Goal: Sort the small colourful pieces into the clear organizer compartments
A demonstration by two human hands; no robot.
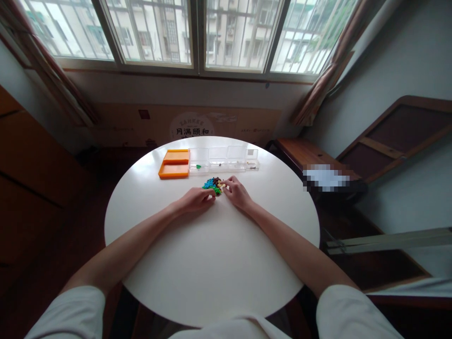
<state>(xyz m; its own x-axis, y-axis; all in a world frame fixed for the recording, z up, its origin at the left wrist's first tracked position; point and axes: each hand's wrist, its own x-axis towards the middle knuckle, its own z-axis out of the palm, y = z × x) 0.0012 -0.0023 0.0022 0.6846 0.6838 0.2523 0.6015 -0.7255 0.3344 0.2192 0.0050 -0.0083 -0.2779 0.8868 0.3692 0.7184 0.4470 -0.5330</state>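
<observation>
A small heap of tiny plastic pieces lies on the white round table, with blue, green, brown and pale yellow ones grouped side by side. At the heap's near left edge is my left hand; its fingers are curled together beside the green pieces, and whatever they hold is too small to see. My right hand reaches in from the other side, fingers bent and apart, its index fingertip at the pale yellow pieces. Behind the heap stands a clear compartment box with raised lids; a green piece and other small bits lie inside.
An orange tray sits left of the clear box. The white round table has a curved edge all round. A wooden bench is to the right, and a barred window is beyond the table.
</observation>
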